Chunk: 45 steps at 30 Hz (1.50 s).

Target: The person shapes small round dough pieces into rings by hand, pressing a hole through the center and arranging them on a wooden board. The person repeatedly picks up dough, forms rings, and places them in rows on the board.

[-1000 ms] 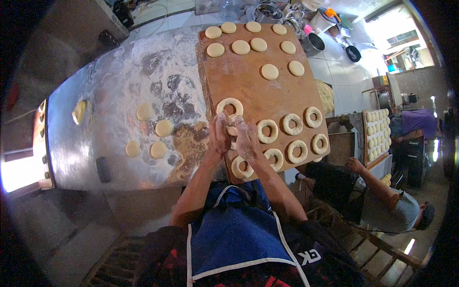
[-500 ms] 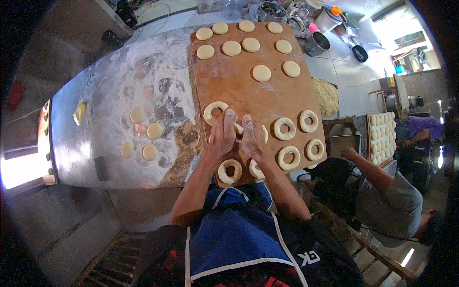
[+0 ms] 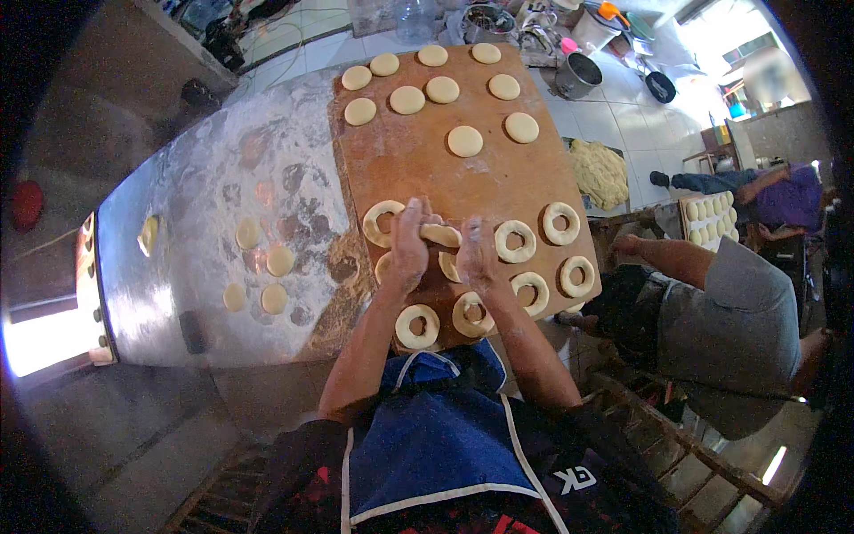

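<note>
Between my left hand (image 3: 411,249) and my right hand (image 3: 478,255) is a pale dough ring (image 3: 440,235), held above the wooden board and seen nearly edge on. My left fingers bend around its left end; my right hand presses at its right end, fingers mostly pointing away from me. Flour whitens my fingers. Under and beside my hands lie several dough rings, including one (image 3: 384,223) left of my left hand and one (image 3: 515,241) right of my right hand. Another ring (image 3: 449,266) is partly covered by my right hand. Flat dough rounds (image 3: 465,141) sit toward the board's far end.
The wooden board (image 3: 400,169) lies on a floured metal table (image 3: 209,178) bearing several smaller dough rounds (image 3: 279,261) and a dough scrap (image 3: 148,236). A big dough mass (image 3: 598,175) is beyond the right edge. A person in grey (image 3: 734,311) works at right, near a dough-filled tray (image 3: 709,220).
My hands have lifted slightly apart, with the dough ring now showing between them. The view has shifted, and the person in grey has moved a little.
</note>
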Tool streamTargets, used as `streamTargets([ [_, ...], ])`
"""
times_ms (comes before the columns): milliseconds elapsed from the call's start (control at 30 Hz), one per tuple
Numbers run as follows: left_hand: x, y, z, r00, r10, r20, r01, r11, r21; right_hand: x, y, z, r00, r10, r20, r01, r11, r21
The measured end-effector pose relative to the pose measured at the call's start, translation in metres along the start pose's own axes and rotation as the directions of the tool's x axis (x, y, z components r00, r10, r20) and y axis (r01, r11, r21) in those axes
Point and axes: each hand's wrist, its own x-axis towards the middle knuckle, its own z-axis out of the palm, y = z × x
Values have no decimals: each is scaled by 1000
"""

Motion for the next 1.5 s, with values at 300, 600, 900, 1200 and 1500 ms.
streamTargets([
  [300, -4, 2, 23, 975, 220, -10, -203, 917, 344, 1, -8, -10, 997, -63, -46, 74, 950, 302],
  [600, 57, 23, 31, 954, 266, 136, -179, 144, 973, 35, -5, -37, 992, 109, -68, -105, 992, 65],
  [900, 63, 32, 5, 866, 183, 465, -479, 45, 876, 121, 43, -25, 871, -469, -147, 363, 816, -449],
  [1200, 45, 30, 11, 839, 290, 461, -485, 12, 874, 178, 38, -25, 935, -268, 232, 354, 678, -645],
  [1500, -116, 96, -122, 779, 545, 312, -445, 130, 886, 59, -57, 92, 881, -359, 309, 370, 929, 26],
])
